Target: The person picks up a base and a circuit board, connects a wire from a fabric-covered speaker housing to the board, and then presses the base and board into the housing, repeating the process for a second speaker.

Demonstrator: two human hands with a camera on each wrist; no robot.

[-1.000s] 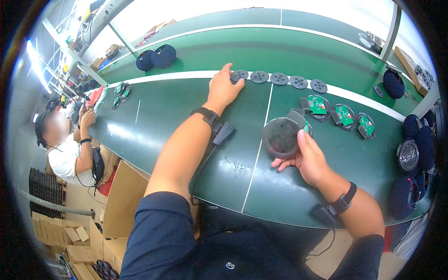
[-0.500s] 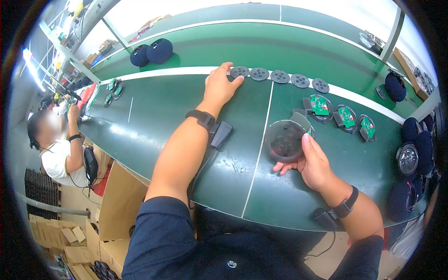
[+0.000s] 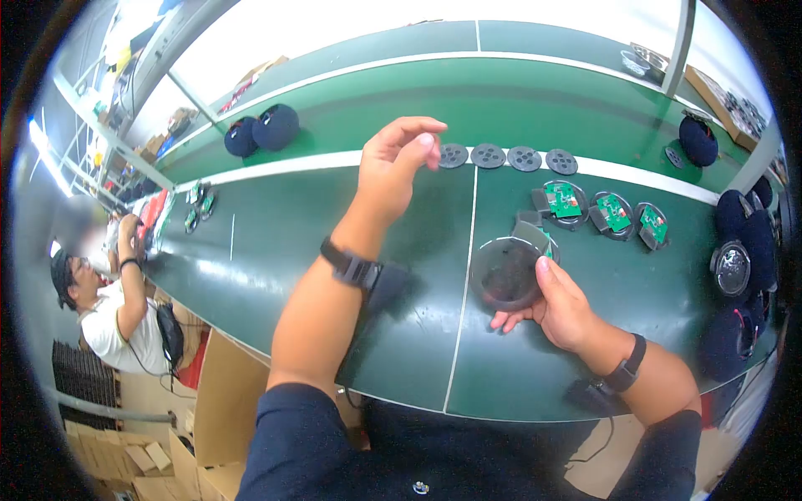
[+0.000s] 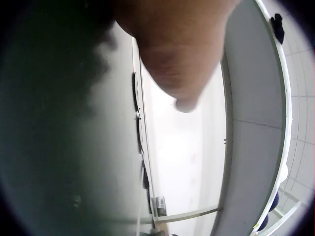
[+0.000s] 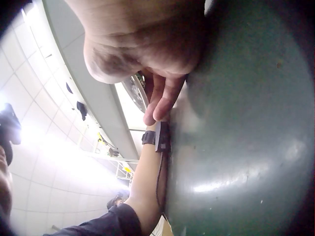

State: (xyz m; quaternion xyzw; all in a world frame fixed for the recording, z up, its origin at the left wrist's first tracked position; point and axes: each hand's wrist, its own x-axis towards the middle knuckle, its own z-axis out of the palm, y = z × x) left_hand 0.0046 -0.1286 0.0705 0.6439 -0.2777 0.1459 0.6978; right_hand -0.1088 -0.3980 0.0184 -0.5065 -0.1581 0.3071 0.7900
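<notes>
My right hand grips a round smoky see-through housing over the table, thumb on its near rim. A grey tab and a bit of green circuit board show at its far edge. My left hand is raised at the left end of a row of dark grey discs with holes, fingers and thumb bent. I cannot tell whether a disc is inside it. In the left wrist view, the hand is blurred and the discs appear edge-on. The right wrist view shows the right hand from the heel, fingers partly hiding the housing.
Green circuit boards in round housings lie right of centre on the green table. Dark fabric-covered round items sit at the back left, with others along the right edge. Far left, more boards lie near another person.
My left hand has lifted from the row's leftmost disc, which no longer shows; the other discs remain in line. The right hand keeps its grip on the housing.
</notes>
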